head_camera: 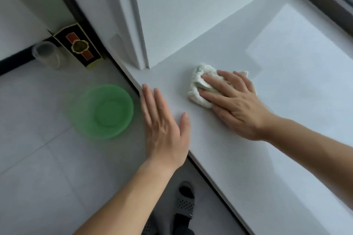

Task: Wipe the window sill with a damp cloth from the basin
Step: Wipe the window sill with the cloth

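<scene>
Halfway maybe: right hand [235,101] presses the cloth [198,82] flat on the sill [238,158], left hand [164,131] open, window end unwiped I'd guess.

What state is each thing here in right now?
Cloth: bunched, pressed flat on the sill under the right hand.
Right hand: palm down on the cloth.
Left hand: open, flat at the sill's edge.
Basin: upright on the floor.
Sill: bare apart from the cloth.

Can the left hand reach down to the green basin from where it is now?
Probably yes. The left hand lies flat at the sill edge, empty, and the green basin stands on the floor just beside it, with nothing between.
</scene>
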Action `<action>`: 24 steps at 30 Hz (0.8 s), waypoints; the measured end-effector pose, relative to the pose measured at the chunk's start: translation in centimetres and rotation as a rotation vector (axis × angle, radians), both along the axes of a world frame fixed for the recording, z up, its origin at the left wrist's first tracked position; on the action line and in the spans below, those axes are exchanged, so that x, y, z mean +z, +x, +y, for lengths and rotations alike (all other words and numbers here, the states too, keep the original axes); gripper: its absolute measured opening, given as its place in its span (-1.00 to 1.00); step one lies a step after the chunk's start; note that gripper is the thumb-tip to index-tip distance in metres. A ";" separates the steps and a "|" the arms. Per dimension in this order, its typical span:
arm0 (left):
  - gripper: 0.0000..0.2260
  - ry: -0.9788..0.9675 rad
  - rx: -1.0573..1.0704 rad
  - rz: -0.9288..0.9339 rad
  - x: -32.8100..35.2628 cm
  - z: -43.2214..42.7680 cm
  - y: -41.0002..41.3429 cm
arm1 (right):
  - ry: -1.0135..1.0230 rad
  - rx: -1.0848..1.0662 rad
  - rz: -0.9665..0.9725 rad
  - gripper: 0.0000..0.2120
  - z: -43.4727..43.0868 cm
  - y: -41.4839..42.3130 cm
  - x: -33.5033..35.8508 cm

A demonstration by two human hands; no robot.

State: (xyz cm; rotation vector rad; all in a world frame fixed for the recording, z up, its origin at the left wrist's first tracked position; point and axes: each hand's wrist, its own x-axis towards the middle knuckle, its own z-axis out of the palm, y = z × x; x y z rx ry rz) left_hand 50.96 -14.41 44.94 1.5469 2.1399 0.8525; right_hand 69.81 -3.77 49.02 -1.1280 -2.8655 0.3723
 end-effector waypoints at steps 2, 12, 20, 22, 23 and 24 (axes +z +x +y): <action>-0.29 0.047 0.000 -0.106 -0.4 -1.1 0.9 | 0.002 0.049 0.023 -0.58 0.2 -1.2 0.2; -0.30 0.173 0.213 -0.565 -1.0 -2.0 3.6 | 0.082 0.341 0.054 -0.58 -0.4 -3.0 -0.6; -0.30 0.163 0.342 -0.773 0.4 -1.7 6.3 | 0.083 0.305 0.043 -0.57 0.3 -2.2 -0.5; -0.28 0.179 0.378 -0.821 0.5 -1.3 6.3 | 0.088 0.323 0.042 -0.57 -2.0 0.2 -0.7; -0.25 0.176 0.382 -0.809 0.3 -1.0 6.2 | 0.088 0.366 0.032 -0.57 -3.4 2.3 -0.7; -0.22 0.157 0.378 -0.778 0.2 -0.7 6.1 | 0.080 0.408 0.031 -0.57 -4.7 4.4 -0.5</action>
